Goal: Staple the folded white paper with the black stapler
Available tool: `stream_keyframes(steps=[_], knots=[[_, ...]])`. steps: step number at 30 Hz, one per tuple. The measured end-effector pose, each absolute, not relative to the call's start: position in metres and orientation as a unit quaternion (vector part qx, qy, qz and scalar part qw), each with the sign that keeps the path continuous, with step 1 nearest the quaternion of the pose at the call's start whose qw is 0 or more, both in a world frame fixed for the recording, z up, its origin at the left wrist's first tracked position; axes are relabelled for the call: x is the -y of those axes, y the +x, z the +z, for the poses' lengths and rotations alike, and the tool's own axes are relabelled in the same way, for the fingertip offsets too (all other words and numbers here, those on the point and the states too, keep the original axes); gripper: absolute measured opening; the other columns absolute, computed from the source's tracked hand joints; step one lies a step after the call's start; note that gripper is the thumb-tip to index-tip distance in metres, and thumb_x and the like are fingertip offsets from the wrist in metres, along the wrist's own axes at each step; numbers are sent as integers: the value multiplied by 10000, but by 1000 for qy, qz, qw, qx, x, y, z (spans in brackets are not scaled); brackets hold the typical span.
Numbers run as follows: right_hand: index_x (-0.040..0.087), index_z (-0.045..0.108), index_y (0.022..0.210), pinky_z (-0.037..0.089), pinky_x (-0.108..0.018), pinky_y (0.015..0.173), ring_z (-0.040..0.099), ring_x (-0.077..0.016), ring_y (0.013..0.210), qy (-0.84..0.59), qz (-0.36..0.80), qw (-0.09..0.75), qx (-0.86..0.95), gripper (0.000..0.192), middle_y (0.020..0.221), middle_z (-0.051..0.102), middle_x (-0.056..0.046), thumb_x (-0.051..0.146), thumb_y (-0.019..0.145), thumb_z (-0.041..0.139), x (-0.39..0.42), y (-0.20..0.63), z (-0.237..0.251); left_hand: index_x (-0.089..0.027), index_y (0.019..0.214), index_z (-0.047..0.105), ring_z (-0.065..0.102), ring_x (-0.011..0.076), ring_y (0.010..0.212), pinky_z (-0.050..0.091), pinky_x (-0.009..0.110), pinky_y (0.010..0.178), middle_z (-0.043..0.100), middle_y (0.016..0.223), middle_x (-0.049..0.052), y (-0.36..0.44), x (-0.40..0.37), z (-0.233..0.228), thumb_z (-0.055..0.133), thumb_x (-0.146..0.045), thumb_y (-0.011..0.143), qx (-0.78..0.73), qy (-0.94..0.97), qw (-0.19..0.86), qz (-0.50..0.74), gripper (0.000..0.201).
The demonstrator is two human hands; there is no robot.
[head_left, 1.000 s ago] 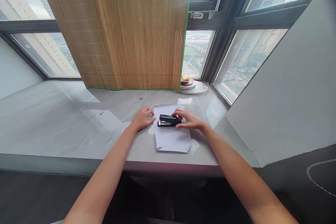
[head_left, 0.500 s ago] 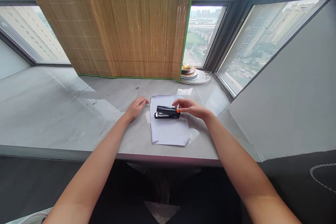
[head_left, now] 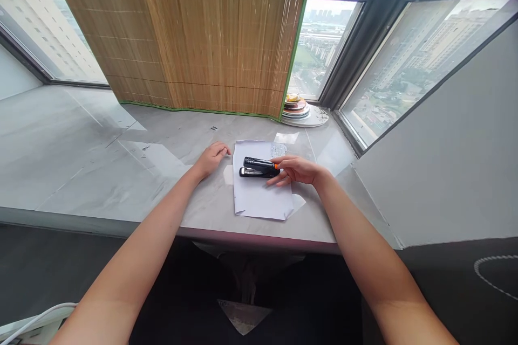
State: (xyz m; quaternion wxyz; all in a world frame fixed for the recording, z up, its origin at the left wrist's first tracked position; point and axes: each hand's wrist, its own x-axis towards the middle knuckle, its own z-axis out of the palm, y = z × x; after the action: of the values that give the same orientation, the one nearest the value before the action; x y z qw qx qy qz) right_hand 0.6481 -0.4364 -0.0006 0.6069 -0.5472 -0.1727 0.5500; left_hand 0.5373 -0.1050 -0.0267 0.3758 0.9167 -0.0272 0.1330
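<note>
A black stapler [head_left: 259, 171] with an orange part near its rear lies across white sheets of paper [head_left: 261, 199], its jaw end to the left and its arms apart. Around its right end is my right hand [head_left: 297, 169], closed, with fingers on both its far and near sides. Handwriting or print shows at the paper's top right corner. My left hand [head_left: 213, 157] rests on the pale sill just left of the paper, fingers loosely bent and holding nothing.
A bamboo mat [head_left: 202, 38] with green edging hangs behind the marbled sill [head_left: 93, 172]. Stacked plates [head_left: 297, 108] stand on a white oval board [head_left: 318, 117] in the back corner. Small dark staple-like bits [head_left: 213, 128] lie behind my left hand. A white wall [head_left: 449, 145] bounds the right.
My right hand has turned and shifted, its fingers now also on the near side of the stapler. The left hand stays beside the paper. The camera view has tilted slightly.
</note>
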Motion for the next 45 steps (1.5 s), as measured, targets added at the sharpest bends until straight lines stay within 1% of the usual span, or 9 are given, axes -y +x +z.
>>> stream_keyframes(steps=[5,12,18,24,28,32,38,42,45], knots=[[123,570,1232,670,-499,931,775,-365,1050,-537,545,628,144,387,1141,746,-137,83,857,657,435,649,-1,-202,906,703,610,247,1020,457,386,978,676,1058,78,539,103,-28,437,-391,998,19,897,416,146,339],[149,587,1102,649,-556,957,766,-392,1058,-529,546,635,132,298,977,733,-71,79,829,682,435,651,-3,-191,867,703,615,259,1107,473,364,943,703,1179,105,544,93,-36,587,-499,919,-73,788,581,192,333],[140,600,1086,659,-517,958,775,-371,1049,-518,553,638,136,282,961,722,-63,58,824,661,435,653,-5,-182,823,706,642,220,1012,497,336,892,720,1119,114,546,87,-38,689,-504,863,-93,695,681,211,325],[121,615,1219,689,-401,847,808,-291,943,-563,527,614,169,369,963,756,-85,130,856,683,435,651,-5,-183,816,715,666,234,1031,507,362,937,735,1121,126,545,85,-39,686,-460,888,-88,660,713,220,288],[152,688,1285,611,-296,622,744,-202,682,-679,420,541,264,459,764,733,-44,427,921,730,431,645,-4,-186,893,730,671,257,1140,486,406,1056,739,1179,121,539,91,-29,667,-431,924,-43,628,745,220,254],[215,769,1221,570,-345,747,686,-197,800,-772,178,490,363,507,1049,753,-79,611,917,685,415,636,-3,-183,1047,733,646,292,1285,447,477,1174,723,1293,130,531,100,-15,626,-460,969,14,552,818,161,308],[255,725,1310,515,-461,1010,622,-307,1189,-754,58,406,513,484,1268,720,-104,452,870,774,396,626,-11,-145,1122,716,585,314,1395,420,505,1230,666,1413,186,524,106,-4,503,-542,1017,4,516,852,91,463],[226,742,1231,554,-413,950,720,-246,949,-752,80,424,499,359,1070,787,-61,375,905,718,395,621,-17,-118,1215,703,555,315,1428,421,504,1236,615,1482,199,523,105,-4,507,-366,1012,0,549,835,40,376],[253,737,1228,566,-437,994,736,-263,988,-751,15,480,453,350,1087,793,-52,386,904,724,395,616,-14,-88,1233,699,558,341,1422,439,513,1218,642,1430,242,522,106,-6,499,-368,1010,-4,560,828,-35,411]])
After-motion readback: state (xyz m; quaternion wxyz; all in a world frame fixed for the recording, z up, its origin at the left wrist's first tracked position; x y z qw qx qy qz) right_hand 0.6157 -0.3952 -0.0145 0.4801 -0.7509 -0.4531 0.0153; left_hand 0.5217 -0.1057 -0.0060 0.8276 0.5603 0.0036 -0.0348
